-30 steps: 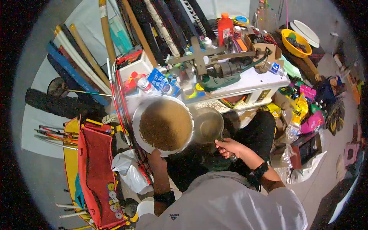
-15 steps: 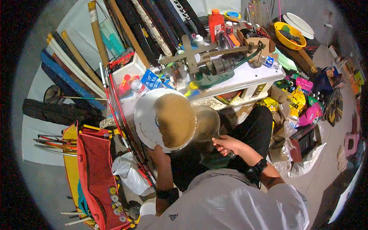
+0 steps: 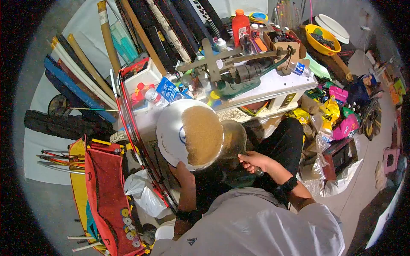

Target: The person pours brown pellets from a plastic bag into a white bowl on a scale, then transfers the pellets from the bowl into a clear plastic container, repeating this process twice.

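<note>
A white basin (image 3: pixel 167 135) tilts in front of me, its right half covered by tan, grainy powder (image 3: pixel 204 138). My left hand (image 3: pixel 183 174) grips the basin's near rim, thumb up over the edge. Just right of the basin, and partly behind it, is a round mesh sieve (image 3: pixel 234 140) with a little powder showing on it. The fingers of my right hand (image 3: pixel 255 161) are wrapped around the sieve's handle. The basin's right rim overlaps the sieve in this view.
Ahead stands a white cabinet (image 3: pixel 273 91) crowded with bottles and tools. Red and black rods (image 3: pixel 132 128) lean left of the basin, near a white plastic bag (image 3: pixel 147 194) and an open red bag (image 3: pixel 104 192). Colourful packets (image 3: pixel 331 113) are piled at the right.
The basin has shifted right and turned, overlapping more of the sieve. Its powder now lies farther right, baring more white bottom. My left hand moved along with it; the right hand stayed nearly still.
</note>
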Available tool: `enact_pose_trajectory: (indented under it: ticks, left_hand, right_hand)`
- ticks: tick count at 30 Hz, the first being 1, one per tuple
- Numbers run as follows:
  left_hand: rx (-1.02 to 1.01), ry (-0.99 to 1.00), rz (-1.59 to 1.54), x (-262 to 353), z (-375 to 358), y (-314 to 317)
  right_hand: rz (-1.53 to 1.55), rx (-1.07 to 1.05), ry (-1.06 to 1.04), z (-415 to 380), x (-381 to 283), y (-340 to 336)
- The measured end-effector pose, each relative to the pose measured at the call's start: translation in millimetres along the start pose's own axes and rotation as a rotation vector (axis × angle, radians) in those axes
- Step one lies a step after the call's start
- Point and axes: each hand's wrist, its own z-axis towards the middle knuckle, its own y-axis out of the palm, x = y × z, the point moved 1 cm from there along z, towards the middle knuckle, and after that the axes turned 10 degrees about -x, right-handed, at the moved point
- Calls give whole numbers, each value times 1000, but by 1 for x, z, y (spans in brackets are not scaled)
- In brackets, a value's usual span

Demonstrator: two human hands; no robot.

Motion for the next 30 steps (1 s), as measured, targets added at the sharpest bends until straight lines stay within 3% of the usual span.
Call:
enact_pose_trajectory:
  ticks: [1, 3, 9, 16, 18, 19, 20, 22, 25, 30]
  left_hand:
    - [-1, -1, -2, 16, -3, 8]
    - [168, -47, -497, 62, -12, 29]
    - [51, -63, -535, -28, 15, 13]
    - [71, -58, -573, -21, 11, 15]
    - [-21, -20, -137, -42, 15, 4]
    - [7, -145, -395, -9, 9, 11]
    - [4, -144, -397, -16, 12, 13]
    - [31, 12, -476, -34, 19, 11]
    - [63, 75, -465, 37, 2, 26]
    - [90, 77, -437, 36, 6, 28]
  right_hand:
    - [-1, 2, 1, -1, 1, -2]
    - [11, -25, 13, -1, 3, -4]
    - [-29, 12, 26, 0, 4, -4]
    - [-13, 26, -20, -4, 1, 3]
    - [-63, 42, 1, 8, 12, -11]
    - [-68, 33, 11, 3, 8, -7]
    - [-69, 36, 9, 2, 8, -9]
    - [-69, 23, 5, 5, 10, -10]
    - [-95, 35, 16, 9, 12, -13]
    - [-85, -3, 3, 0, 4, -6]
